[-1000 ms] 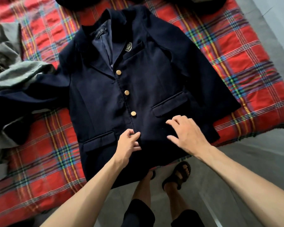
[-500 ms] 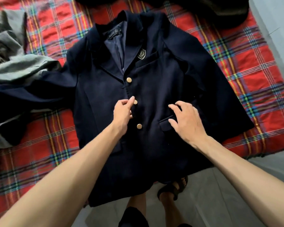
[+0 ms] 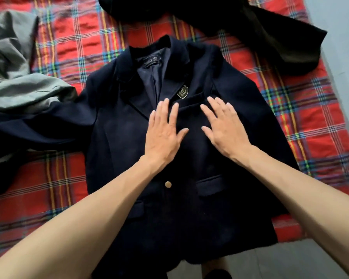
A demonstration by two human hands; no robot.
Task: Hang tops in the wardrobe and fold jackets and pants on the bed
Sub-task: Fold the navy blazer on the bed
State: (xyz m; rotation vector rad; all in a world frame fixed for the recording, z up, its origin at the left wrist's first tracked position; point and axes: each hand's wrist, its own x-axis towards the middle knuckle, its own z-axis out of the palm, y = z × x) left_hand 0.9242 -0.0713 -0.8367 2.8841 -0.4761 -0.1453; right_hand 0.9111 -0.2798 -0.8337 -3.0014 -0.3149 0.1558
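Observation:
A navy blazer [image 3: 117, 137] with gold buttons and a chest crest lies face up and buttoned on the red plaid bedspread [image 3: 302, 121], its hem hanging over the bed's near edge. My left hand [image 3: 163, 129] lies flat on the blazer's chest with straight fingers, just left of the button line. My right hand [image 3: 222, 127] lies flat beside it, fingers spread, below the crest and chest pocket. Neither hand grips the cloth. The blazer's left sleeve stretches out to the left edge of the view.
Crumpled grey garments [image 3: 18, 77] lie heaped at the left of the bed. A black garment [image 3: 270, 33] sprawls across the top right. Grey floor [image 3: 343, 47] runs along the bed's right side and in front of it.
Both hands slid up the blazer front from the hem and lower buttons to the chest, and the fingers went from curled to flat. The view moved closer over the blazer.

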